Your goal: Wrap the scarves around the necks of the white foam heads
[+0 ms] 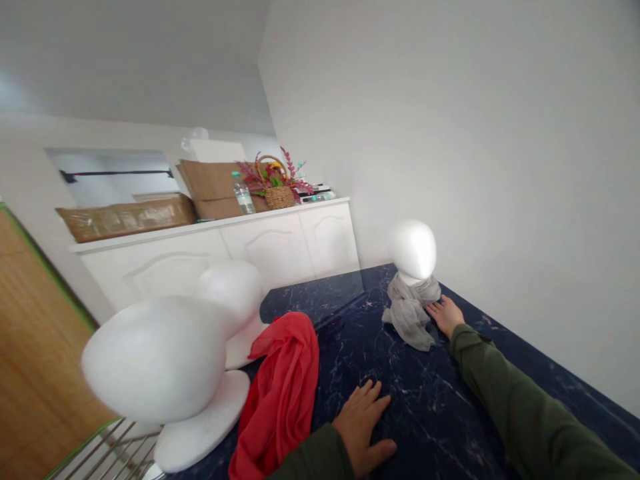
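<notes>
Down at the bottom centre, the left hand (364, 427) lies spread wide, holding nothing, over the dark marbled table (415, 393), just right of the red scarf (285, 380). Two white head forms (155, 360) fill the lower left. Right of centre, the right hand (447, 315), fingers extended, meets the grey scarf (413, 313) around another white head form's (414, 248) neck.
</notes>
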Available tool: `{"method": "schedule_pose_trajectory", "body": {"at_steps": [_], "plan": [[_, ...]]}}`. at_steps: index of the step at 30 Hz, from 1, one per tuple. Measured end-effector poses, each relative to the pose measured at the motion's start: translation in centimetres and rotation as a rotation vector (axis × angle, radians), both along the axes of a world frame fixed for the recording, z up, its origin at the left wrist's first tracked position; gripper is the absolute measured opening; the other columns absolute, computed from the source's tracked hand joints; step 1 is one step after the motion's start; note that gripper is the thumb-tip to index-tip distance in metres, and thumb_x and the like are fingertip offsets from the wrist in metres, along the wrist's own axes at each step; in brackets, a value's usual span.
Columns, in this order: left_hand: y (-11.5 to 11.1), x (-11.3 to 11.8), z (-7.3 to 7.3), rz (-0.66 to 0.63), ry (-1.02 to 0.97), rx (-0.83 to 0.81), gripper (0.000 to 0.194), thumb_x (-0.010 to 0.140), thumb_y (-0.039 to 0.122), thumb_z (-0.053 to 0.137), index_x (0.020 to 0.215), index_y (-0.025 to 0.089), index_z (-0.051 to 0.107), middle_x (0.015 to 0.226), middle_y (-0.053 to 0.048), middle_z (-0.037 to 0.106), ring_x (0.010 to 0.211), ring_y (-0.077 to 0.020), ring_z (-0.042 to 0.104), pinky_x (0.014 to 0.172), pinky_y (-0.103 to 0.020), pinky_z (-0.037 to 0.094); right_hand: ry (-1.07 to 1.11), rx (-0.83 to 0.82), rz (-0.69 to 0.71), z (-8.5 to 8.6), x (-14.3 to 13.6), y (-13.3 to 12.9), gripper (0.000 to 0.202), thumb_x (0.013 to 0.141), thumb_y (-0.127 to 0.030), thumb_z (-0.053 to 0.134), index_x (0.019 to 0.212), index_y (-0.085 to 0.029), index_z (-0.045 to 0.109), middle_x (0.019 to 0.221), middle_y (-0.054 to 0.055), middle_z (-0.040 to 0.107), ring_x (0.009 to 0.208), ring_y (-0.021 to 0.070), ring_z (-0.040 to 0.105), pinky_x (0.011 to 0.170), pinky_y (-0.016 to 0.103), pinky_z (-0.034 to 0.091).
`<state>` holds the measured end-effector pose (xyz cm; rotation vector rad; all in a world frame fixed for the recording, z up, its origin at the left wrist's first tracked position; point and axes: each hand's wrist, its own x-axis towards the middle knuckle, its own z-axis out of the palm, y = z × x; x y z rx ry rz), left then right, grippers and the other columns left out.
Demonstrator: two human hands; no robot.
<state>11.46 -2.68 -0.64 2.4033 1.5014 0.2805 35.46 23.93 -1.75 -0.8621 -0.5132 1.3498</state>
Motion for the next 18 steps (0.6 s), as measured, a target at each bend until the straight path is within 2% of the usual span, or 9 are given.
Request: {"method": "schedule_pose_trajectory", "body": {"at_steps": [5, 11, 18], "plan": [[0.0, 0.1, 0.1, 0.003, -0.037, 0.001, 0.068, 0.069, 0.047, 0.053, 0.128, 0.021, 0.033, 0.138, -0.010, 0.025, 0.127, -0.0274, 0.018, 0.102, -0.049, 0.017, 0.069, -0.097, 0.009, 0.8, -0.6, 0.9, 0.025, 0.084, -0.022, 0.034, 0.108, -0.016, 0.038, 0.082, 0.006, 0.051, 0.071, 0.0119, 0.057, 0.065, 0.021, 0.049], [-0.1, 0.2, 0.2, 0.017, -0.055, 0.003, 0.067, 0.069, 0.050, 0.052, 0.127, 0.021, 0.035, 0.137, -0.010, 0.026, 0.127, -0.0273, 0.019, 0.102, -0.049, 0.018, 0.061, -0.164, 0.004, 1.3, -0.5, 1.8, 0.003, 0.084, -0.020, 0.038, 0.086, -0.018, 0.040, 0.071, 0.000, 0.045, 0.060, 0.0081, 0.052, 0.064, 0.019, 0.050], [0.1, 0.1, 0.1, 0.012, -0.059, -0.011, 0.069, 0.067, 0.049, 0.055, 0.127, 0.022, 0.035, 0.137, -0.009, 0.027, 0.126, -0.0277, 0.019, 0.101, -0.049, 0.018, -0.081, -0.224, 0.059, 1.7, -0.5, 3.5, 0.017, 0.082, -0.030, 0.048, 0.074, -0.017, 0.040, 0.063, -0.002, 0.039, 0.048, 0.0073, 0.043, 0.051, 0.019, 0.050]]}}
